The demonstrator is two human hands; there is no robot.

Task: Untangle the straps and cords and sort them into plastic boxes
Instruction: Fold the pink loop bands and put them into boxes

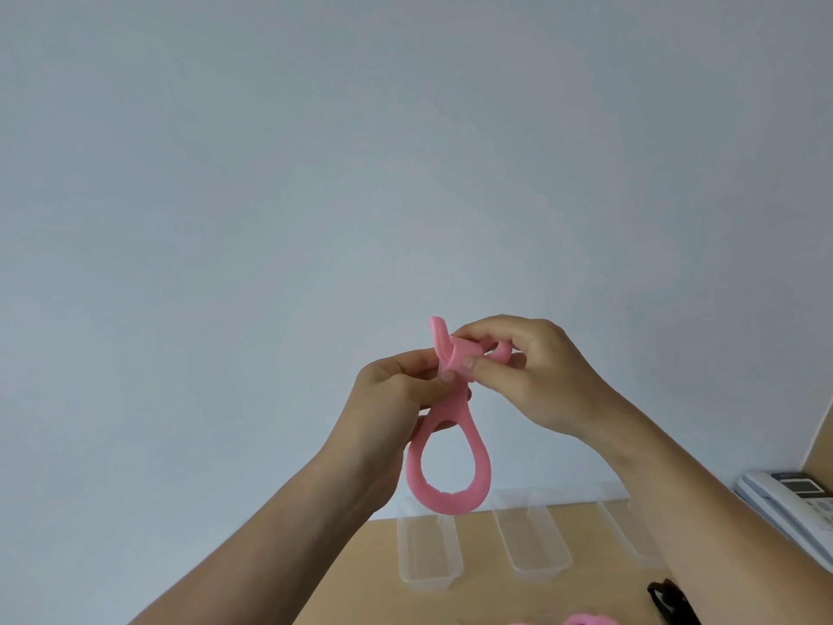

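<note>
A pink strap [480, 453] is raised in front of the wall, its lower part hanging as a teardrop loop. My left hand [396, 390] pinches the strap just above the loop. My right hand [532, 367] pinches the folded upper end between thumb and fingers, with one short tip sticking up at the left. Below on the wooden table [599, 593] stand three clear plastic boxes: one on the left [428, 561], one in the middle [532, 543], and one on the right [626, 534] partly hidden by my right forearm.
A black strap [671, 602] lies on the table at the lower right. Another bit of pink strap [586, 619] shows at the bottom edge. A white desk phone [793, 502] sits at the far right against the wall.
</note>
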